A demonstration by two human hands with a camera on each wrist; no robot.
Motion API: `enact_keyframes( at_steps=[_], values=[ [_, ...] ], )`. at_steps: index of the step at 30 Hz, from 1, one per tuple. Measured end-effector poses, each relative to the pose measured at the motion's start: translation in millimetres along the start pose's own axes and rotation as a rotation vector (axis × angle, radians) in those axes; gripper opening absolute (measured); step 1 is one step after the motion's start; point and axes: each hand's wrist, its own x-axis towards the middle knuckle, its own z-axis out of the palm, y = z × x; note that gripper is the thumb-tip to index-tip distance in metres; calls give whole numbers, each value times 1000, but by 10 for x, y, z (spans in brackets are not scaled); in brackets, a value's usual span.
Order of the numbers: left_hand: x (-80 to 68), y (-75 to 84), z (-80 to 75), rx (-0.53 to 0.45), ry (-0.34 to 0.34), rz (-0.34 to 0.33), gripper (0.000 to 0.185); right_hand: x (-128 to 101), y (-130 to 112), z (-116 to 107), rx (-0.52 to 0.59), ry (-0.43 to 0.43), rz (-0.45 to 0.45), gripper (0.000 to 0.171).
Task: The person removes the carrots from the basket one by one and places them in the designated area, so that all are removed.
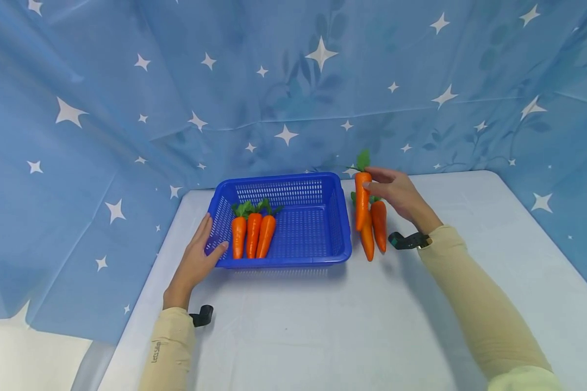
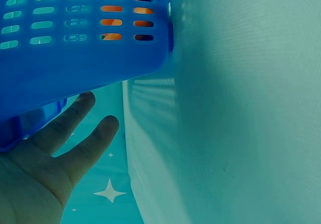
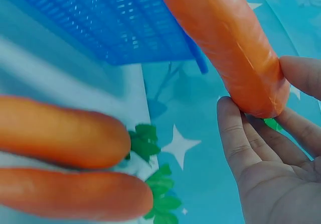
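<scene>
A blue plastic basket point(image 1: 283, 263) holds three orange carrots with green tops, one of them the left carrot point(image 1: 238, 239), grouped at its left end. My left hand point(image 1: 195, 260) rests on the basket's left side, thumb near the front corner. Its visible fingers point(image 2: 83, 151) look straight in the left wrist view. Above the table, right of the basket, my right hand point(image 1: 398, 194) pinches a carrot point(image 1: 362, 198) near its leafy end, between thumb and fingers. Beneath and beside it lie two more carrots, an orange carrot point(image 1: 367, 241) and a redder carrot point(image 1: 379, 225).
A white-covered table point(image 1: 293, 326) bears everything. Behind and to the sides hangs a blue curtain point(image 1: 293, 92) with white stars. The basket's right wall stands close to the loose carrots.
</scene>
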Motion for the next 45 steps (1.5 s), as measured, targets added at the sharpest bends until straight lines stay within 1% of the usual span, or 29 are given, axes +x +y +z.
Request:
enact_keyframes(
  at_steps=[5, 11, 17, 21, 29, 36, 45],
  values=[
    [-12, 5, -3, -2, -6, -11, 88, -45, 65, -118, -17, 0, 19, 66],
    [-9, 2, -2, 0, -3, -11, 88, -69, 165, -235, -33, 22, 23, 67],
    [-8, -11, 2, -2, 0, -8, 88, -88, 275, -317, -48, 9, 47, 69],
    [-11, -12, 4, -4, -1, -10, 88, -114, 336, -363, -22, -4, 63, 69],
    [-11, -11, -9, 9, -4, -16, 88, -185, 417, -446, -64, -14, 71, 68],
    [0, -2, -12, 5, 4, 2, 88, -187, 516, -490, -95, 32, 94, 71],
    [-2, -3, -3, -8, 3, 4, 87, -205, 670, -535, -93, 30, 131, 71]
  ],
)
